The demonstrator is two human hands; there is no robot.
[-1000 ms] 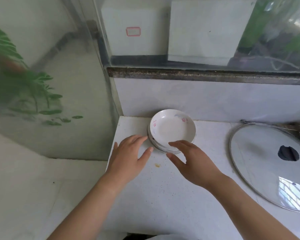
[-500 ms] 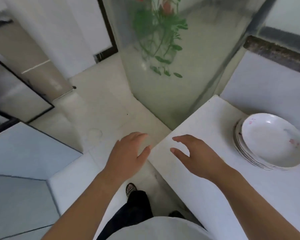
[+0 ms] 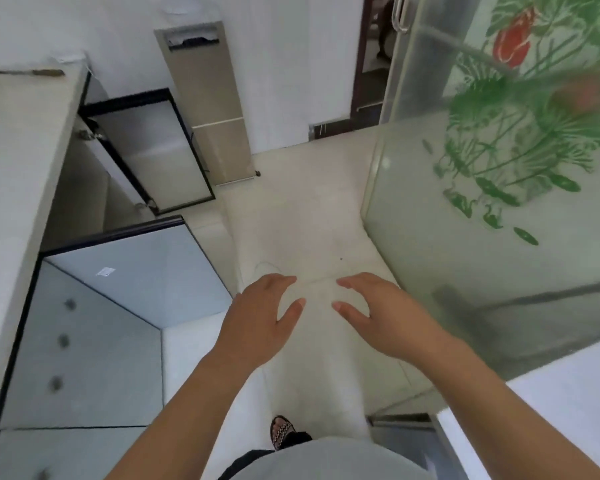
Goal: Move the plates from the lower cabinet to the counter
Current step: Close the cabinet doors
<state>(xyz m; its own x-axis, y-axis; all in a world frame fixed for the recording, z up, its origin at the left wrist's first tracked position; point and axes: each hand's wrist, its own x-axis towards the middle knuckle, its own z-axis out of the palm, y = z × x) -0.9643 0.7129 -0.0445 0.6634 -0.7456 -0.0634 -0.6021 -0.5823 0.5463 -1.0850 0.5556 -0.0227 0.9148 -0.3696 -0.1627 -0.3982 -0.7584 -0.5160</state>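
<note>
Room: pale tiled floor (image 3: pixel 302 216) seen from above, white wall at the far side.
Left surface (image 3: pixel 18 161): pale slab along the left edge, running from near to far.
Cabinet (image 3: pixel 80 192): under the left surface at the far left, standing open; inside is dim and I cannot tell what it holds.
Door (image 3: pixel 153 154): dark-framed frosted panel, swung out from the cabinet toward the floor.
Glass fronts (image 3: pixel 125 278): bluish panes with dark frames, below the left surface, nearer than the cabinet.
Pane (image 3: pixel 465 237): tall frosted glass at the right, printed with green leaves and a red flower.
Right surface (image 3: pixel 568 403): white corner at the near right, just beside the foot of the pane.
Left hand (image 3: pixel 257 320): palm down over the floor, fingers spread and relaxed, holding nothing.
Right hand (image 3: pixel 392 313): beside the left hand, apart from it, fingers loosely bent, holding nothing.
Foot (image 3: pixel 283 433): in a dark sandal on the floor, below the hands.
Plates: out of view; cannot tell where they lie.
</note>
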